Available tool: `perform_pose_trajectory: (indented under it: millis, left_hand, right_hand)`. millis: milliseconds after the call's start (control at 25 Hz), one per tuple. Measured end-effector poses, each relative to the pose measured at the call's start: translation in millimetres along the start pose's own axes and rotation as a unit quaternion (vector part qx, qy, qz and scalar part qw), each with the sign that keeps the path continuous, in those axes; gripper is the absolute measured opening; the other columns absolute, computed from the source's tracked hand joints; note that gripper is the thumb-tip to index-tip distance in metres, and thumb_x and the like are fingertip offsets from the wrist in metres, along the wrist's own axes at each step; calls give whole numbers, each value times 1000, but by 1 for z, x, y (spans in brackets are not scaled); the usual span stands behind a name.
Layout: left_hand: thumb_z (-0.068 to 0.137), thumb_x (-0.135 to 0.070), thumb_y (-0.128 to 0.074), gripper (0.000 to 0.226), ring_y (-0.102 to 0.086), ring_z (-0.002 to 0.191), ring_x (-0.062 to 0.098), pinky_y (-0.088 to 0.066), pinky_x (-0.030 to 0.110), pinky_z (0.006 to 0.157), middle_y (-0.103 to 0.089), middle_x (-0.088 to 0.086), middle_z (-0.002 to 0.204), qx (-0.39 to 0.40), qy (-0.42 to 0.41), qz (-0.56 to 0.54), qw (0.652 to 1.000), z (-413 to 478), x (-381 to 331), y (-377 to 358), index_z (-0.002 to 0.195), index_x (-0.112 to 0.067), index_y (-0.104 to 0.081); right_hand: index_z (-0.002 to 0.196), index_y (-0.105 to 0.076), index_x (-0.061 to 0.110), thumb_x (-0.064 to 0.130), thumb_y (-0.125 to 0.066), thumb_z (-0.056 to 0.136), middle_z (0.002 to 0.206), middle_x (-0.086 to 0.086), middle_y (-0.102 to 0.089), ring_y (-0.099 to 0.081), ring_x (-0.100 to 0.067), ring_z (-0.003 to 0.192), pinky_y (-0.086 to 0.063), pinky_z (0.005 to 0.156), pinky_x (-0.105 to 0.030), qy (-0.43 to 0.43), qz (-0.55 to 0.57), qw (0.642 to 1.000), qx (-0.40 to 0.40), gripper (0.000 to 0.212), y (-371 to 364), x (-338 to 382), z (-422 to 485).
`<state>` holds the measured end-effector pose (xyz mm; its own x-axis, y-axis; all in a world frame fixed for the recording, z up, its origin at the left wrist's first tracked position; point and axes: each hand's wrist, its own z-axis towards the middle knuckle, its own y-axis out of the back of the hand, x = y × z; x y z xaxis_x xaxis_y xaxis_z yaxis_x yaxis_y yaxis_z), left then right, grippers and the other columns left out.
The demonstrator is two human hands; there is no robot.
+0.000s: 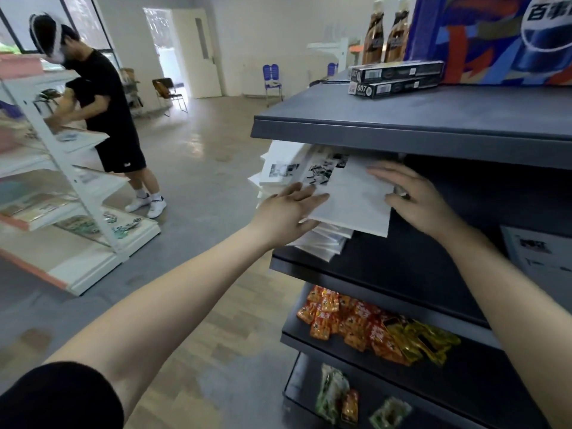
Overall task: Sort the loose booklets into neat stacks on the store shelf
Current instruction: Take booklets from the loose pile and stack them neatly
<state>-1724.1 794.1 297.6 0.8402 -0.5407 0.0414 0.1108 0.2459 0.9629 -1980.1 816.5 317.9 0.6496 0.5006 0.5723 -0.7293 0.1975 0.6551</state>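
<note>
A pile of white booklets lies on the left end of a dark grey shelf, some with black-and-white pictures on their covers. The top booklet sits askew across the pile, overhanging its right side. My left hand presses on that booklet's left edge, fingers spread with the thumb under it. My right hand rests against its right edge, fingers reaching over the top. More booklets fan out at the back left of the pile.
Two dark 007 boxes, two bottles and a blue cola carton stand on the top shelf. Orange and yellow snack packets fill the shelf below. Another person works at a white shelf unit on the left.
</note>
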Motion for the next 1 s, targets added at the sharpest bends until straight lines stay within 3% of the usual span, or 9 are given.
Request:
perform_pose_trajectory:
  millis: [80,160,240,440,600,720,1000]
  left_hand:
    - [90,-49,-50,56,-25,141,19,-38,39,104,-33,-9,151,-52,19,-32,998,1,-13,-3,142,-36,-35]
    - [85,-51,-53,56,-31,138,18,-42,39,101,-41,-10,147,-91,33,-62,993,2,-24,-6,138,-34,-43]
    - [83,-50,-56,55,-34,136,16,-44,37,99,-44,-12,144,-106,40,-62,992,1,-33,-11,135,-35,-48]
    - [74,-51,-50,58,-45,126,24,-49,42,93,-57,-3,133,-165,23,-123,978,-2,-62,-25,128,-31,-57]
    - [75,-50,-60,52,-56,110,33,-53,46,84,-66,7,119,-233,-45,-145,960,8,-114,-42,119,-24,-65]
    - [73,-51,-63,47,-51,107,28,-54,50,77,-68,10,114,-272,-89,-146,947,22,-158,-58,106,-19,-72]
    - [75,-51,-58,40,-47,106,19,-52,42,70,-69,3,112,-268,-167,-187,930,60,-266,-94,99,-23,-75]
  right_hand:
    - [133,-46,35,26,-62,87,149,6,-30,-23,-7,138,-20,111,-17,22,-39,996,72,50,-4,11,-14]
    - [136,-40,42,44,-65,80,155,6,-18,-6,-21,144,-12,118,-36,12,-145,981,127,61,-16,9,-23]
    - [135,-43,42,40,-66,82,155,4,-20,-4,-29,144,-13,118,-42,-7,-176,979,105,58,-24,2,-31]
    - [125,-59,29,18,-68,81,140,-3,-48,-31,-27,135,-28,112,-37,41,-143,989,17,46,-11,-18,-53]
    - [116,-67,22,25,-72,75,132,-4,-55,-39,-28,130,-30,108,-32,59,-159,985,-35,41,24,-47,-88]
    - [111,-69,18,40,-66,77,127,-7,-58,-43,-30,126,-36,106,-36,81,-168,980,-68,41,51,-76,-122]
    - [108,-70,15,37,-69,78,117,-8,-62,-47,-30,119,-43,101,-36,59,-240,960,-130,38,120,-135,-204]
